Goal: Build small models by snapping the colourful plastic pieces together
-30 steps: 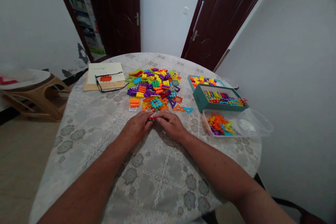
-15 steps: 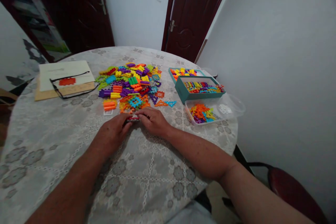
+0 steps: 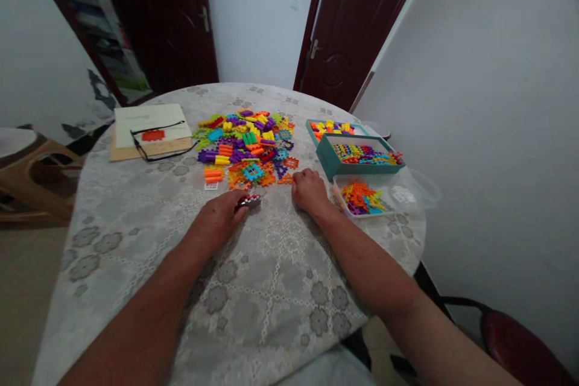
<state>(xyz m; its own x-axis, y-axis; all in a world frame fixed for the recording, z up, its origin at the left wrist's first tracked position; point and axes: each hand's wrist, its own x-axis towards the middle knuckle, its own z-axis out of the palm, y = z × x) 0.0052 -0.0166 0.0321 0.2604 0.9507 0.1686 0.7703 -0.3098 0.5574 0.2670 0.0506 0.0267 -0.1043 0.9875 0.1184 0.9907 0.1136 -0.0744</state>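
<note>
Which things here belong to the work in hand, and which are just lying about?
Likely belonging:
red toothed piece, in the left hand
orange piece, beside the right hand
heap of plastic pieces
green box, clear container

Seemingly just lying about:
eyeglasses
pale paper

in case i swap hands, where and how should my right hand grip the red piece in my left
Probably best pinched by its exposed end, the right hand coming from the right: the red piece is slim and juts that way beyond the left hand, which covers its other end.
</note>
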